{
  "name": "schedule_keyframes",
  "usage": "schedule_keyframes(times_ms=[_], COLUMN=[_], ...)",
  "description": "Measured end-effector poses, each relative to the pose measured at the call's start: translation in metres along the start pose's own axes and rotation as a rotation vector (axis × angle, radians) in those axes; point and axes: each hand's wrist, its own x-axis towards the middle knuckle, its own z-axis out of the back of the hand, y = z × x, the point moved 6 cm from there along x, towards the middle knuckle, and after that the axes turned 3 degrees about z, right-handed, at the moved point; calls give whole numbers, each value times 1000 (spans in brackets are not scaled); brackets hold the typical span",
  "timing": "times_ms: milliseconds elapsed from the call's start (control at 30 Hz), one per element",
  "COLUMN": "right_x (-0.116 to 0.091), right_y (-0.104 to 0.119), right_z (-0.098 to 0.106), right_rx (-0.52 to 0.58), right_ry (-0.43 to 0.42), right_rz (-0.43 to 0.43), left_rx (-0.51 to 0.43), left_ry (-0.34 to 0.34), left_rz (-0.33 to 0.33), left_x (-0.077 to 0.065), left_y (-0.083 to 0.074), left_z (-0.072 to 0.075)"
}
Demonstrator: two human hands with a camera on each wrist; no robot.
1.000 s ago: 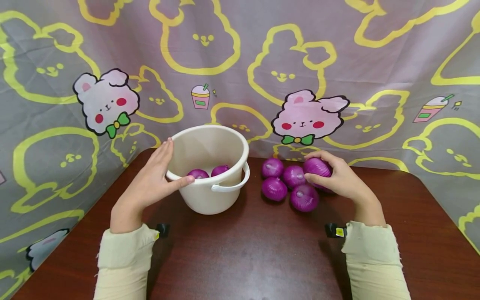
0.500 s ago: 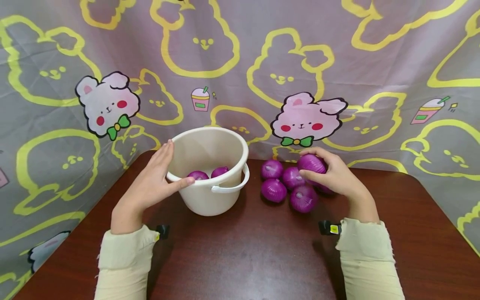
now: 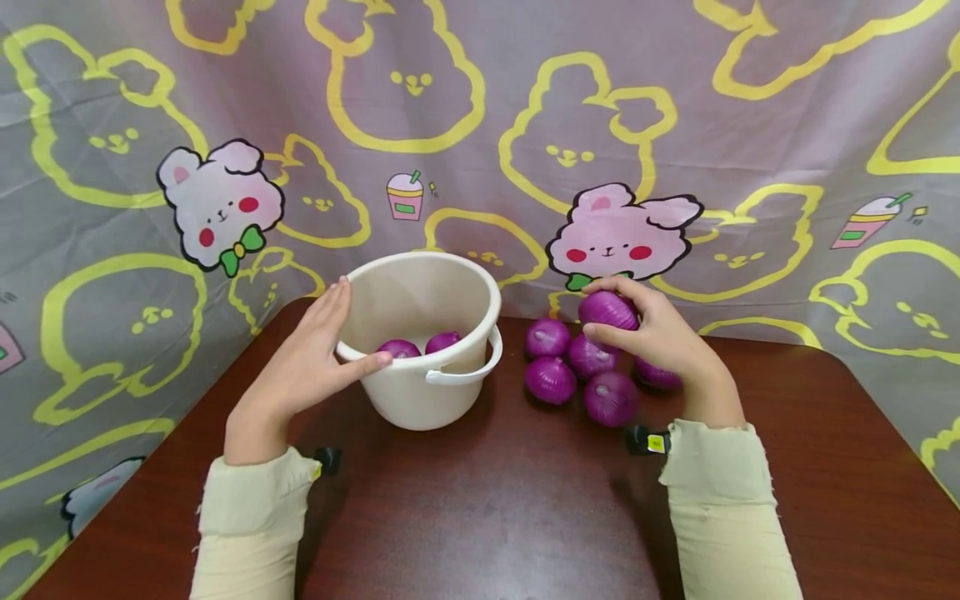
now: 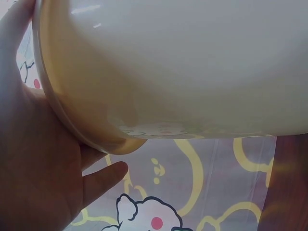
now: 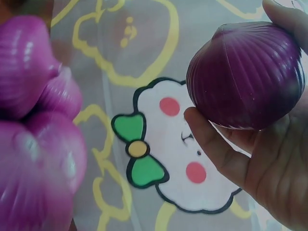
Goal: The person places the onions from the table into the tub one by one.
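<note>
In the head view my left hand (image 3: 303, 358) holds the cream bucket (image 3: 423, 400) at the left of its rim. Its thumb lies over the front rim, its fingers along the left side. The left wrist view has this hand (image 4: 43, 159) against the bucket wall (image 4: 183, 57). Two purple onions (image 3: 398, 348) show inside the bucket. My right hand (image 3: 667, 333) grips another purple onion (image 3: 609, 311), raised above the group on the table; the right wrist view shows this onion (image 5: 245, 77) between thumb and fingers. Several purple onions (image 3: 550, 381) lie beneath it.
The dark brown wooden table (image 3: 480, 517) carries the bucket and the onions. A white handle (image 3: 468, 375) hangs at the bucket's right front. Behind the table hangs a grey cloth (image 3: 465, 83) printed with yellow outlines and rabbit faces.
My right hand has lifted the onion and carried it leftward, so an onion behind it at the right is now visible. The left hand and the bucket have stayed in place.
</note>
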Motion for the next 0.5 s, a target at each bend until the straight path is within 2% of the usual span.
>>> schedule_keyframes(times_ms=[200, 500], right_x=[10, 20], right_y=[11, 20], right_z=[-3, -10], right_rx=[35, 105], right_ry=[-12, 1], right_rz=[-26, 38], left_rx=[3, 1], left_ry=[-4, -3], left_rz=[-1, 2], left_x=[-1, -1], left_y=[0, -1], left_z=[0, 1])
